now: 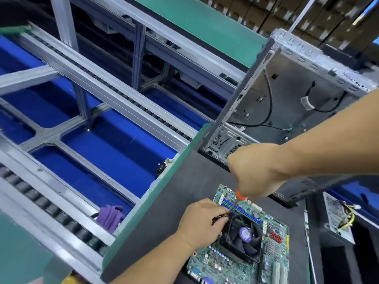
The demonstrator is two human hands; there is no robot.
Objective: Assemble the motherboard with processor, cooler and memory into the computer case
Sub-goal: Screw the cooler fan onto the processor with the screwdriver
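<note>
two hands work over the motherboard (217, 261) lying flat on the dark worktop (164, 222): the right hand (254, 173) fisted around a screwdriver (239, 196), the left hand (202, 217) pinching at the cooler (242, 240) corner. nearby, the computer case (287, 99) stands open.

1 head-worn view looks steeply down, tilted, close over the green motherboard (242, 253) at 5 o'clock; grey metal case (287, 99) at 1 o'clock.
</note>
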